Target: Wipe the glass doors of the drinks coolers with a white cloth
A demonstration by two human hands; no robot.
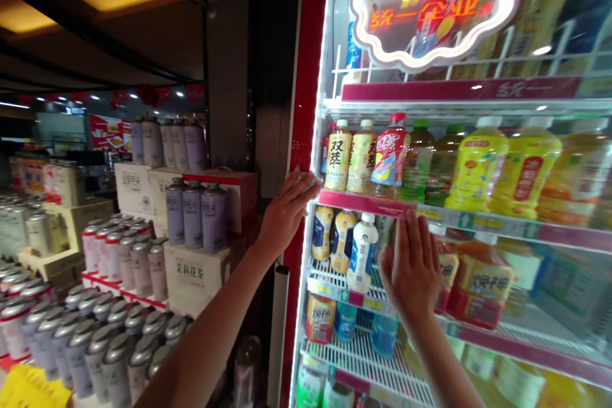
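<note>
A lit drinks fridge with a red frame (310, 25) fills the right half of the view. My left hand (297, 196) is at the frame's left edge, fingers stretched toward the shelves; pale patches show on the fingers, and whether they are light or something thin I cannot tell. Palm forward and fingers straight, my right hand (415, 261) is raised in front of the middle shelves, its fingertips over a shelf's price strip (482, 222). Whether it touches glass is unclear. Near it are a white bottle with a blue label (363, 252) and a large amber bottle (480, 287).
A glowing sign (442, 9) hangs before the upper shelf. Bottles with yellow labels (478, 166) line the shelf below. To the left, many silver-topped cans (90, 344) stand in rows beside stacked cartons (196, 277). A dark pillar (227, 76) rises next to the fridge.
</note>
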